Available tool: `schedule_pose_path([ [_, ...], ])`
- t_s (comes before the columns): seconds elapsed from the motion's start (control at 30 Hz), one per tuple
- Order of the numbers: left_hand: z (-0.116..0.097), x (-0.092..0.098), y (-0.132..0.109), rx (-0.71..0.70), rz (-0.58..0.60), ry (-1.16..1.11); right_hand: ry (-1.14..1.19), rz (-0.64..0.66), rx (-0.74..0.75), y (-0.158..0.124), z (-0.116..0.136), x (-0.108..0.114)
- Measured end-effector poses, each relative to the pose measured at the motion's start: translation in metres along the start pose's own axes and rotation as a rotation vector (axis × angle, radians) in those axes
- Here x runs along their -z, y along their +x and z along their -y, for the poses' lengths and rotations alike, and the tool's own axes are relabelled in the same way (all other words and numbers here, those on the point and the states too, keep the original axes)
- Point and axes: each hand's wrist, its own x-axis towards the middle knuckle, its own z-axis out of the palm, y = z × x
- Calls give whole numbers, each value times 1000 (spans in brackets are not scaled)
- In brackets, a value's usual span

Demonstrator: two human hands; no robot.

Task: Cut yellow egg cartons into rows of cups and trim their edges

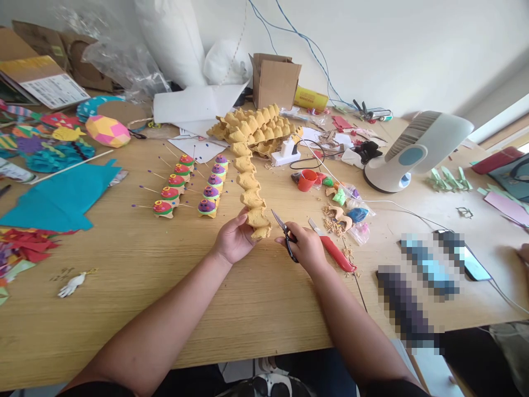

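Note:
My left hand (235, 238) grips the near end of a long strip of yellow egg carton (250, 187), its cups in a row pointing away from me. Black-handled scissors (288, 237) are in my right hand (306, 245), their blades just right of the strip's near end and apart from it. To the left stand two painted egg-carton caterpillars, one red and green (169, 193) with pins sticking out, one purple (208, 207). Just beyond my right hand lies a red utility knife (336, 253) with its blade out.
Yellow egg trays (248, 129) are piled behind the strip. A red cup (307, 180), bags of coloured clay (357, 214) and carton scraps lie right of centre. A white fan (413, 151) stands farther right, near a phone (475, 262). Teal paper (70, 193) covers the left side.

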Motion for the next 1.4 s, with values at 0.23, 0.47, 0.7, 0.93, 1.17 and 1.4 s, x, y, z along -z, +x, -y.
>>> schedule_pose_path([
  [0.23, -1, 1, 0, -4, 23, 16, 83, -9, -65, 0, 4, 1],
  [0.47, -2, -2, -1, -34, 6, 1, 75, 21, 55, 0, 10, 6],
  [0.7, -2, 2, -1, -49, -34, 10, 1, 56, 64, 2, 7, -1],
  [0.93, -2, 3, 0, -67, -19, 10, -25, 12, 62, 1, 4, -1],
  [1.17, -2, 3, 0, -63, -22, 7, -50, 24, 70, 1, 3, -2],
  [1.4, -2, 3, 0, -50, -38, -5, -74, 35, 65, 1, 1, -2],
])
